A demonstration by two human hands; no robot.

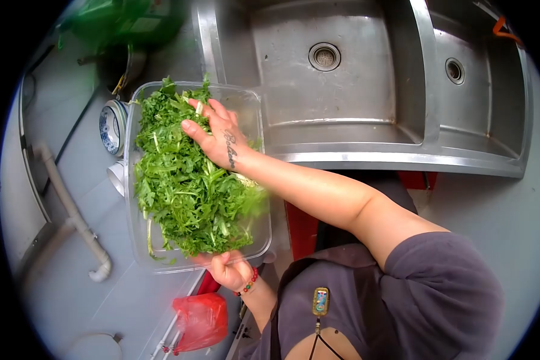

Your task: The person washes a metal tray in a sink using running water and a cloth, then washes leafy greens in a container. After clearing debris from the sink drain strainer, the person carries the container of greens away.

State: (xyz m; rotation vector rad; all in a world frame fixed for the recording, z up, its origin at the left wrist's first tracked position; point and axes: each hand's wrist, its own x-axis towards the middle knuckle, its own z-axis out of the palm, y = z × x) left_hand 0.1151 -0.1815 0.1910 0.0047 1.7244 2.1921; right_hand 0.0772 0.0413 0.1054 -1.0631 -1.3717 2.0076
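Note:
A clear plastic container [264, 234] is heaped with chopped, jagged-edged leafy greens [186, 192]. My left hand [231, 272], with a beaded bracelet at the wrist, grips the container's near rim; its thumb shows and the other fingers are partly hidden. On the upper part of the greens lies my right hand [219, 129], which has lettering inked near the wrist. Its thumb and fingers are spread, pressing on the leaves, and the fingertips are partly buried among them. Some leaves at the right side of the heap are blurred.
A steel sink [342, 129] with two basins lies at the upper right. Blue-patterned bowls [111, 129] sit left of the container, near a white cup [116, 177]. A red plastic bag [201, 321] hangs below. A pipe [72, 210] runs at the left, and something green [126, 24] is blurred above.

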